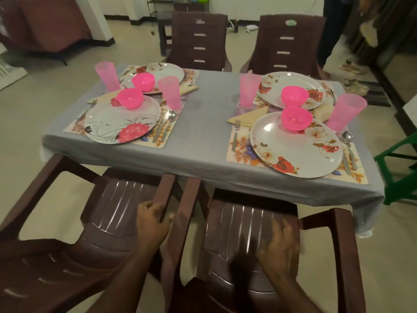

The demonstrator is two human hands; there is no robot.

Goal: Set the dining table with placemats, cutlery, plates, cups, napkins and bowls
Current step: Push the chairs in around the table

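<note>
The table point(203, 136) wears a grey cloth and carries several place settings. Each has a floral placemat point(241, 152), a flowered plate point(295, 150), a pink bowl point(296, 120), a pink cup point(346, 111), a beige napkin point(250, 116) and cutlery point(348, 150). The near left plate point(123, 123) holds another pink bowl point(130, 98). My left hand point(152, 222) grips the armrest of the near left brown chair point(112, 213). My right hand point(281, 249), blurred, hovers with fingers spread over the seat of the near right brown chair point(250, 222).
Two more brown chairs point(199, 41) point(287, 44) stand at the table's far side. A green stool point(401, 168) sits at the right. A person's legs point(331, 37) show at the back right, and a dark sofa point(45, 28) at the back left.
</note>
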